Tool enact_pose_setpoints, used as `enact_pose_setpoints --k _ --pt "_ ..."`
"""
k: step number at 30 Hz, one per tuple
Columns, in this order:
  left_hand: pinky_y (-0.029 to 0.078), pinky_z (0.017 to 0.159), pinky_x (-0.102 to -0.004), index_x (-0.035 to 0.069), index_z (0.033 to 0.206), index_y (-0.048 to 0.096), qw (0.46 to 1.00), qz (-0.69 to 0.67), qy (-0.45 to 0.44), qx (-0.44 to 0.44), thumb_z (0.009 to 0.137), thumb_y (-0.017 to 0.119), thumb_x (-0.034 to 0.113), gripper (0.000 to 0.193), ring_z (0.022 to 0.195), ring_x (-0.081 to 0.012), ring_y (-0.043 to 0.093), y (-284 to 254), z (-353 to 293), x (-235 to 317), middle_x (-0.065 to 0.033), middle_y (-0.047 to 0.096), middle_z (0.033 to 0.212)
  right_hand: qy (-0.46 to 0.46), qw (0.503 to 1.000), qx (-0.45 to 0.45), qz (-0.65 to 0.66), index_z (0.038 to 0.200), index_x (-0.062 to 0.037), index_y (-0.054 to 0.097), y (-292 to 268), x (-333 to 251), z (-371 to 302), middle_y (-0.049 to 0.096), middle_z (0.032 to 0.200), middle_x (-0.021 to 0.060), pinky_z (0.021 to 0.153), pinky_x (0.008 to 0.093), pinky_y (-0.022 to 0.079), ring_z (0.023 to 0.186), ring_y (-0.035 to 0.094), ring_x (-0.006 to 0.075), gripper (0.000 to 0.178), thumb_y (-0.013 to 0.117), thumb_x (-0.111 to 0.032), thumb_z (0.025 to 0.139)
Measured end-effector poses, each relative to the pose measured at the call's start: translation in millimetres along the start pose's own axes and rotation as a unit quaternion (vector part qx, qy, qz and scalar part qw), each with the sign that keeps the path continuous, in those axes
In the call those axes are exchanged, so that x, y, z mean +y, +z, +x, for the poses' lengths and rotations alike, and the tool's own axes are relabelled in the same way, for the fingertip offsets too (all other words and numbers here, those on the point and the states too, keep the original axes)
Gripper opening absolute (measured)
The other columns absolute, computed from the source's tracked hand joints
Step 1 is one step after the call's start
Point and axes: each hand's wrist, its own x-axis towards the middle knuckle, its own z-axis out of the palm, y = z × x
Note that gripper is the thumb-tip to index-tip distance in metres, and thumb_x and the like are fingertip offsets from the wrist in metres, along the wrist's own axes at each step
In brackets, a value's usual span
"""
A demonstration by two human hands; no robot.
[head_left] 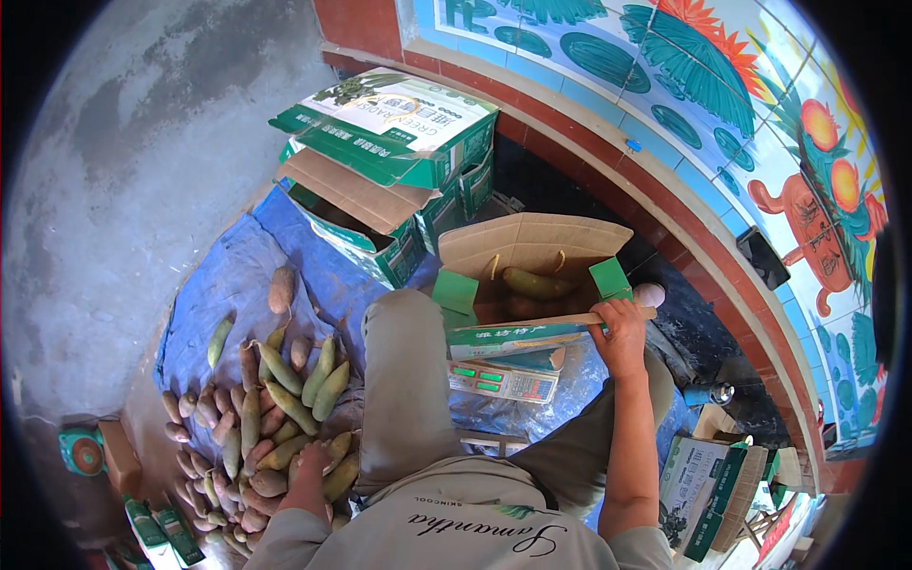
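Note:
To my left lies a pile of long green radishes (281,369) mixed with reddish-brown sweet potatoes (269,483). My left hand (310,465) is down among them at the pile's near right side, touching the produce; its fingers are too unclear to tell whether they grip one. In front of me an open carton (532,233) rests on a digital scale (503,380) with lit green displays. A green radish (537,284) and darker produce lie inside the carton. My right hand (621,334) is closed over the carton's near right edge, at its folded flap.
Green-and-white cartons (399,114) stand stacked ahead, one with its lid up. Blue sheeting (214,275) covers the floor under the pile. A painted tile wall (665,104) curves along the right. Another carton (698,484) and a metal-topped flask (708,392) are at the right.

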Motion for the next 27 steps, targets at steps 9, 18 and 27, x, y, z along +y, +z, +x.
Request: enact_pose_setpoints --k 9,18,27 --pt "0.043 0.102 -0.0477 0.019 0.138 0.045 0.990 0.109 0.036 -0.084 0.072 0.071 0.031 0.072 0.128 -0.0343 0.047 24.8 -7.8 11.7 -0.0121 0.051 0.138 -0.013 0.999 -0.001 -0.033 0.088 -0.0073 0.063 3.2 3.3 2.0 0.061 0.084 0.0111 0.077 0.0437 0.043 0.084 0.057 0.0344 0.024 0.072 -0.005 0.065" --pt "0.040 0.103 -0.0527 0.021 0.146 0.030 0.982 -0.085 -0.155 -0.063 0.073 0.077 0.018 0.088 0.137 -0.0343 0.035 23.0 -20.0 -7.8 -0.0104 0.033 0.148 -0.030 0.999 -0.021 -0.040 0.092 -0.0080 0.062 5.8 8.2 -1.2 0.061 0.088 0.0122 0.079 0.0427 0.043 0.088 0.057 0.0353 0.022 0.067 -0.005 0.071" --pt "0.051 0.096 -0.0388 0.005 0.134 0.045 0.953 -0.223 -0.205 -0.023 0.073 0.076 0.012 0.069 0.124 -0.0361 0.051 25.4 -7.6 -5.1 -0.0210 0.034 0.143 -0.018 0.997 -0.039 -0.060 0.094 -0.0073 0.062 6.3 7.1 0.0 0.062 0.090 0.0130 0.080 0.0427 0.043 0.090 0.057 0.0354 0.022 0.068 -0.006 0.073"
